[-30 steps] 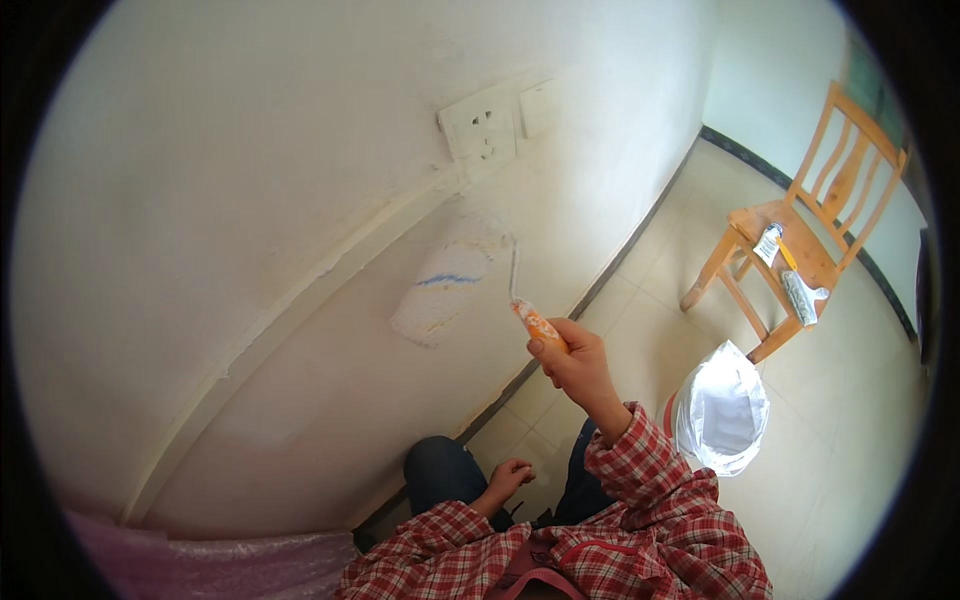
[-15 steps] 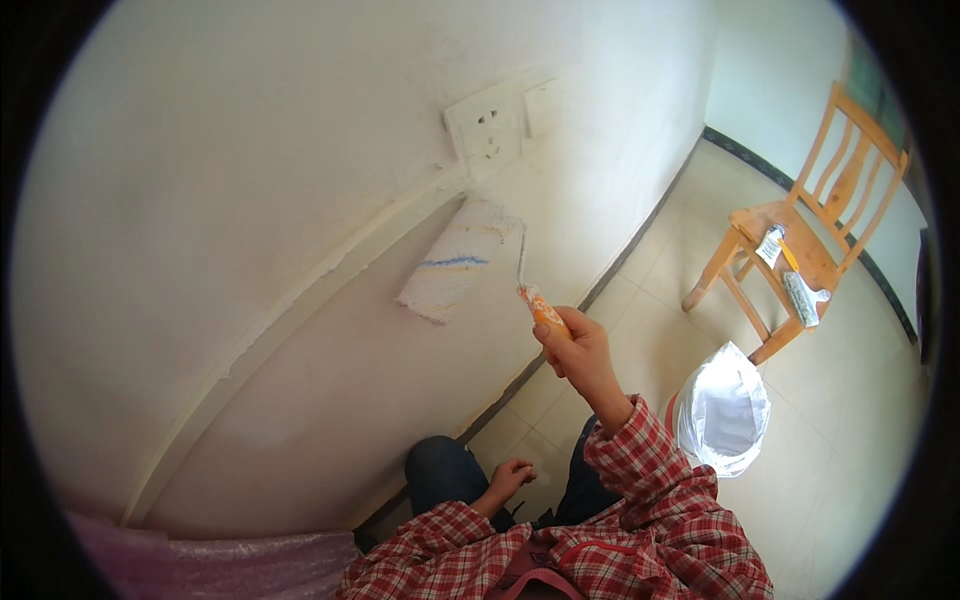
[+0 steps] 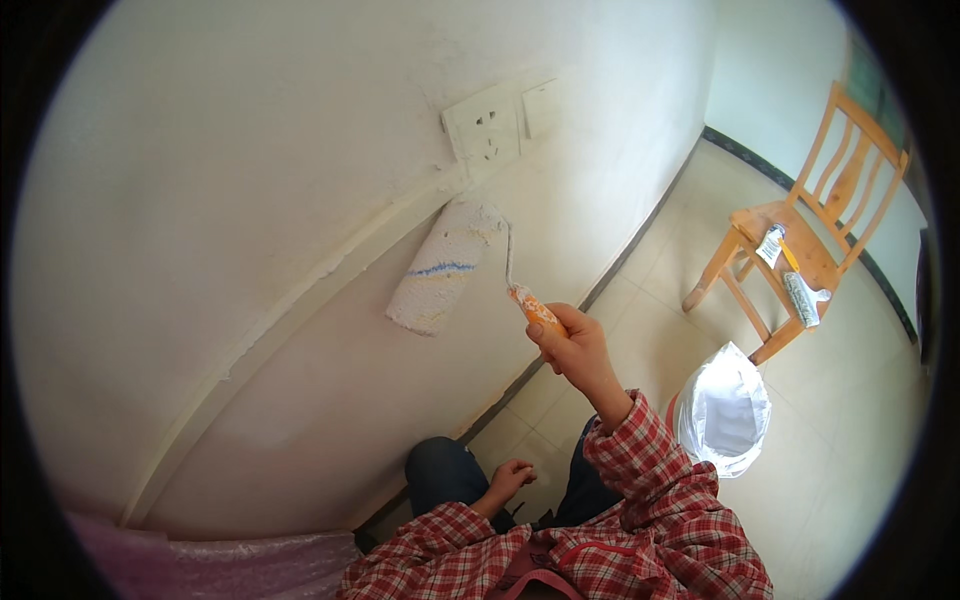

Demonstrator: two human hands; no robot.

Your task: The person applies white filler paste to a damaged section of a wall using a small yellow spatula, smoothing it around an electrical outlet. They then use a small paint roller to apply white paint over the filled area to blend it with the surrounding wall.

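My right hand is wrapped round the orange, paint-spotted handle of a paint roller. Its wide, whitish sleeve with a blue stripe lies against or very close to the white wall, just under a raised cable trunking. Directly above the sleeve sit a wall socket and a smaller white plate. By my bent knee rests my left hand, its fingers curled in and nothing visible in them.
A bin with a white liner stands on the tiled floor to my right. Beyond it is a wooden chair, with a brush and a smaller roller on its seat. Pinkish plastic sheeting lies at the lower left.
The roller and my right hand have shifted slightly left and a little down along the wall; the sleeve looks sharper now. My left hand stays in place.
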